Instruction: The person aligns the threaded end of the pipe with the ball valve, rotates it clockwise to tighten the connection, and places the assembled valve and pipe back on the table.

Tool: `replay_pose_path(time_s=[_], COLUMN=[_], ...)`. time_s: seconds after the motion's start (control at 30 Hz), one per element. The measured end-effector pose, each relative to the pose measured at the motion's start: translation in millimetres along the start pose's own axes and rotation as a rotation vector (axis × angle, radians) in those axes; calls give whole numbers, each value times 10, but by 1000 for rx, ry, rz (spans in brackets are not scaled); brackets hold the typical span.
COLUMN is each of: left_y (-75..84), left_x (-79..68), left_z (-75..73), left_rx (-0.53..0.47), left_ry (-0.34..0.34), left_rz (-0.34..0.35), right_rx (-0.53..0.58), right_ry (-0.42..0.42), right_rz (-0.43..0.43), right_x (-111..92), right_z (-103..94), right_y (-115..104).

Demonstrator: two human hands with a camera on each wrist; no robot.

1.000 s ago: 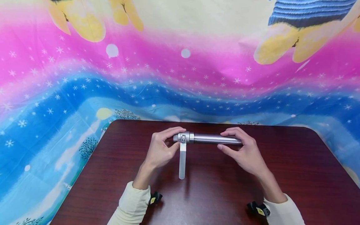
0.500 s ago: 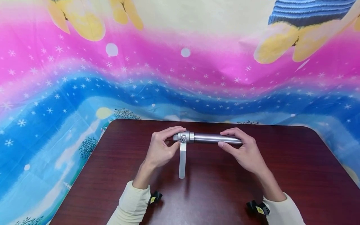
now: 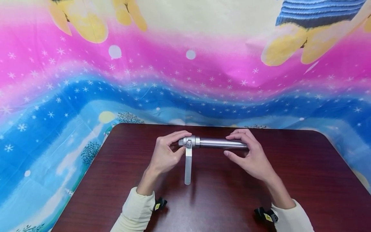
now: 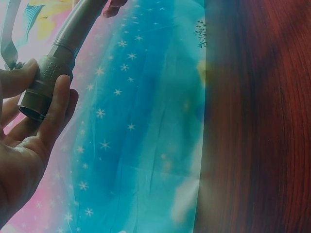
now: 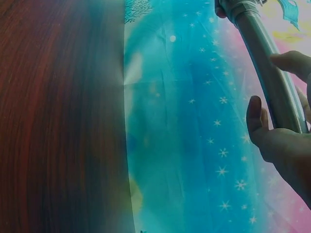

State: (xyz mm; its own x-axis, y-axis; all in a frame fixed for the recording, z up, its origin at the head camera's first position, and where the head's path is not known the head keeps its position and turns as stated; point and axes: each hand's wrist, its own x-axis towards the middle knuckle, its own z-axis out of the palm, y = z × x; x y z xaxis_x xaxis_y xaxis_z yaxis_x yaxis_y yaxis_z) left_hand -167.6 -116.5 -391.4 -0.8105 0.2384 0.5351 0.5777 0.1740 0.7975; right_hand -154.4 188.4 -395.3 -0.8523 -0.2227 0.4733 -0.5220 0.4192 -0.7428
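A steel ball valve (image 3: 189, 140) is held level above the table, its flat lever handle (image 3: 188, 167) pointing down toward the person. My left hand (image 3: 165, 156) grips the valve body near its outer end; the left wrist view shows the thumb and fingers around the valve (image 4: 47, 73) and its open threaded end. From the valve's right side runs a smooth metal pipe (image 3: 214, 142). My right hand (image 3: 258, 158) surrounds the pipe's far end with spread fingers. Its thumb stands apart from the pipe, and in the right wrist view a gap shows between the fingers (image 5: 254, 116) and the pipe (image 5: 265, 63).
Below the hands is a dark red wooden table (image 3: 214, 199) with rounded back corners. Right behind it hangs a colourful printed cloth (image 3: 185, 77) with snowflakes. Black wrist cameras sit at the left sleeve (image 3: 134, 206) and the right sleeve (image 3: 292, 219).
Half a second ago my right thumb and fingers lay against the pipe; now they have spread apart and lifted slightly. My left hand and the valve stay where they were.
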Motion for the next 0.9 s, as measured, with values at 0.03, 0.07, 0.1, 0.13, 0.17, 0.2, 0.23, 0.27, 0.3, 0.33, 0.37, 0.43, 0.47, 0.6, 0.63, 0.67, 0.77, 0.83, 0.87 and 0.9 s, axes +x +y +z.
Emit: replay_pose_path(time_s=[0.03,0.07,0.1,0.13,0.17,0.2,0.23,0.27,0.3,0.33,0.37,0.43,0.47,0.6,0.63,0.67,0.77,0.83,0.87,0.9], left_y=[1,0,-4,-3,-7,-6,-5,-3,-2,2,3,8,9,5,1,2,-4,-2,0,1], left_x=[-1,-2,-3,-4,-4,-4,-4,-4,-4,-3,-1,0,1,6,7,9,11,10,10,8], left_z=[-1,-1,-2,-3,-3,-3,-5,-5,-5,-6,-6,-8,-8,-11,-13,-14,-15,-17,-18,-19], left_rx=[0,0,0,-1,0,0,-1,-2,-1,-2,-2,-2,0,7,8,8,7,7,8,8], left_ry=[1,2,3,3,3,3,3,2,2,2,2,2,2,2,2,2,1,2,2,2], left_rz=[-2,-2,-1,-1,2,3,2,2,6,5,5,4,5,11,12,13,14,13,12,10], right_rx=[-1,-3,-3,-5,-9,-11,-14,-16,-19,-25,-32,-37,-38,-43,-45,-46,-50,-50,-51,-52], right_ry=[0,0,0,1,1,0,-1,-3,-4,-5,-5,-6,-6,-4,-4,-4,-7,-8,-8,-8], right_rz=[-9,-18,-25,-33,-40,-46,-50,-52,-52,-52,-51,-43,-38,-19,-16,-13,-7,-2,-1,-1], right_x=[0,0,0,1,2,3,4,5,7,8,9,10,9,5,4,3,4,4,5,6], right_z=[-1,-1,-2,-4,-7,-10,-14,-18,-21,-24,-25,-28,-28,-27,-26,-25,-25,-23,-23,-22], right_y=[2,7,12,18,22,28,33,38,42,45,47,48,46,35,32,29,19,16,15,14])
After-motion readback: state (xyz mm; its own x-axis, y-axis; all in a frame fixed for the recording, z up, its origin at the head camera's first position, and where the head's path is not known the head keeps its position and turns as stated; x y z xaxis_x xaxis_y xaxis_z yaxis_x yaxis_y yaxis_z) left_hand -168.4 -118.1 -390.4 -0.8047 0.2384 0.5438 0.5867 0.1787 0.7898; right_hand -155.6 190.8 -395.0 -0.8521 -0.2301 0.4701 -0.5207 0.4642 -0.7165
